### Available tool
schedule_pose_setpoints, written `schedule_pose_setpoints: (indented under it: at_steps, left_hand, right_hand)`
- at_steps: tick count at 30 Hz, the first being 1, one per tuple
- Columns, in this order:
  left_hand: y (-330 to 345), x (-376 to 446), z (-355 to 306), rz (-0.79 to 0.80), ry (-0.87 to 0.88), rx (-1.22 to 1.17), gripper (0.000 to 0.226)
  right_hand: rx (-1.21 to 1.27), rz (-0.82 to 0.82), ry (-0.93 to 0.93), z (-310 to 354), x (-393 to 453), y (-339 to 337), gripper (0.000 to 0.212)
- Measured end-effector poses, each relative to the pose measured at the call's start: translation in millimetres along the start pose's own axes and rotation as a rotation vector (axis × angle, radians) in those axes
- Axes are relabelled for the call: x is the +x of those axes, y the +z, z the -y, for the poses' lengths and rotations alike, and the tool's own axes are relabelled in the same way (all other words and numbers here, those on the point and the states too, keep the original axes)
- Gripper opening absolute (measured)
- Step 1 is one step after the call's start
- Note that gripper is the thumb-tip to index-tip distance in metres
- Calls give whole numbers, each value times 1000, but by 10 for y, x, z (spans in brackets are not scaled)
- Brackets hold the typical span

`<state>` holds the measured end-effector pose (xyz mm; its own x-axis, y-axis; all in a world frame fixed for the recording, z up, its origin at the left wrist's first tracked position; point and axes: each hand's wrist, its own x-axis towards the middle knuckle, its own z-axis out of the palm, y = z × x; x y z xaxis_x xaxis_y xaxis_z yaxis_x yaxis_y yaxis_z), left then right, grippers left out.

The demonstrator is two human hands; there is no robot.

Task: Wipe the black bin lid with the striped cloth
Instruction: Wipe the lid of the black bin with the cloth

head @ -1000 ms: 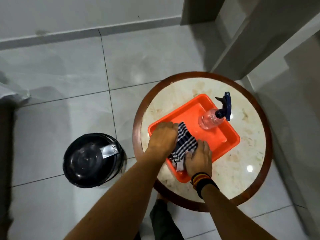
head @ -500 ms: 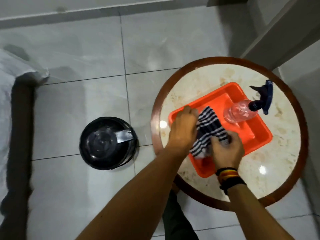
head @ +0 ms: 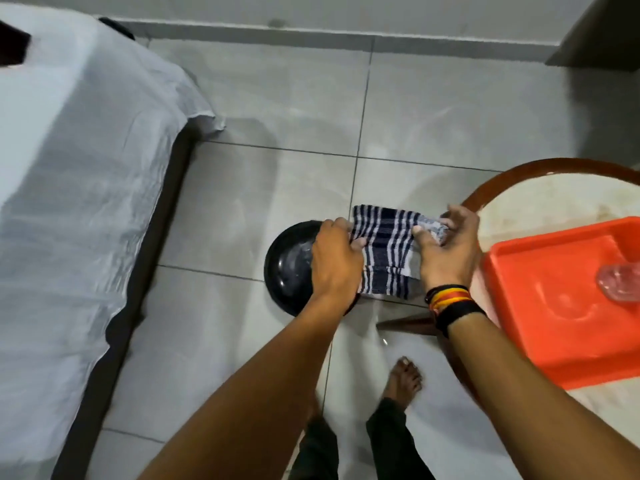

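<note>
The striped cloth [head: 384, 252], navy and white, hangs stretched between both hands in the air, above the floor. My left hand [head: 334, 263] grips its left edge and my right hand [head: 446, 251] grips its bunched right end. Below them the round black bin lid [head: 289, 268] sits on the bin on the tiled floor; my left hand and the cloth cover its right half. I cannot tell whether the cloth touches the lid.
A round marble-topped table with a wooden rim [head: 519, 174] stands at the right, carrying an orange tray [head: 540, 306] with a clear spray bottle [head: 620, 284] at the frame's edge. A bed with a white sheet [head: 69, 202] fills the left. My bare foot [head: 403, 379] is below.
Both hands lifted the striped cloth out of the orange tray and carried it left, off the table and over the black bin. The view swung left, so the bed came in.
</note>
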<state>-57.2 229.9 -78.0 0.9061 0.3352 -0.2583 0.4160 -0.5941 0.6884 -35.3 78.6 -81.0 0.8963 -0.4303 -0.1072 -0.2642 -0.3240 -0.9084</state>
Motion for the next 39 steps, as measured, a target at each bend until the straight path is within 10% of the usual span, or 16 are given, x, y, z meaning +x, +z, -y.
schedule_pose_setpoints:
  at_steps: [9,18,25,35,39]
  left_hand:
    - [429,143,1806,-8,-255,45,31]
    - [668,746,2698,424,-114,521,172]
    - [840,844,2784,551,-200,549,182]
    - [799,939,2748,630,-255,502,178]
    - [790,918,2724,593,-252,452,183]
  right_hand:
    - [-373,375,-35,-1044,-48,1553,58]
    - [-830,521,-199,-1888,-452,2140,83]
    - [-971,523,-299,-2102,-261,2540,78]
    - [-1098,1090,-1169,-1908,382,2961,64]
    - [-1105,820,-821,-2005,233,2709,65]
